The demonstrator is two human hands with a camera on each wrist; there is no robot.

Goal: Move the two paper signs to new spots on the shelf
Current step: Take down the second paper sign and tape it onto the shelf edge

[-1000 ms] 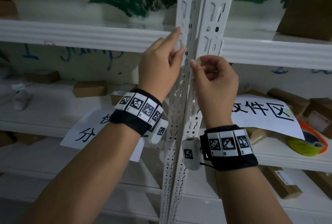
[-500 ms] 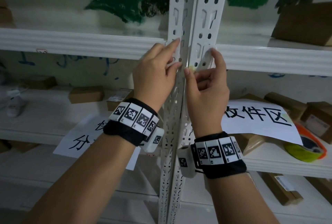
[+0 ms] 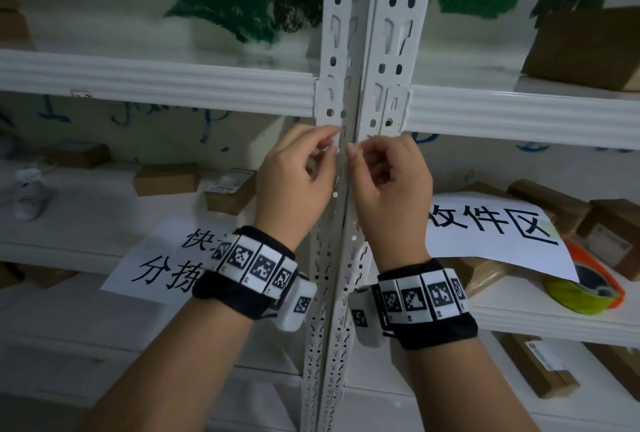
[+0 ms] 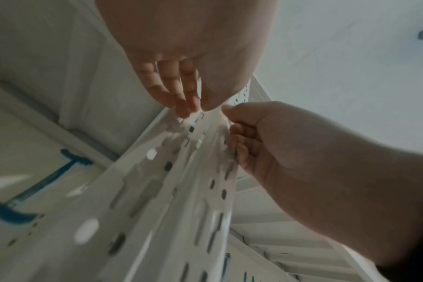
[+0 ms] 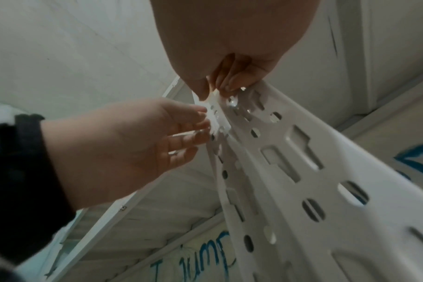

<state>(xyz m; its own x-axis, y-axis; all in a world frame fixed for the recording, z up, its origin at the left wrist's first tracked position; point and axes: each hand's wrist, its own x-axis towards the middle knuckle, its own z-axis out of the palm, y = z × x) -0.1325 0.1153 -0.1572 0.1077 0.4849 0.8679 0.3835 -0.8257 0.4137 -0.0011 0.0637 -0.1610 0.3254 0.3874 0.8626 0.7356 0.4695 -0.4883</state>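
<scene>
Two white paper signs with black characters lie on the middle shelf: one sign (image 3: pixel 162 258) at the left, partly behind my left wrist, the other sign (image 3: pixel 491 230) at the right over some boxes. Both hands are up at the white slotted upright (image 3: pixel 349 50), just below the upper shelf beam. My left hand (image 3: pixel 329 144) and my right hand (image 3: pixel 356 151) each pinch an end of a small clear strip (image 5: pixel 213 97) that looks like tape, held against the upright. In the left wrist view the left fingertips (image 4: pixel 193 108) nearly meet the right thumb (image 4: pixel 229 108).
A yellow-green and orange tape roll (image 3: pixel 585 289) sits on the middle shelf at the right, under the right sign's corner. Cardboard boxes (image 3: pixel 166 178) stand on the middle shelf, with more at the right (image 3: pixel 588 47) on the upper shelf and on the lower one.
Both hands came down the upright from the upper beam to just below it. My right index finger, stretched up on the upright half a second ago, is now curled into a pinch.
</scene>
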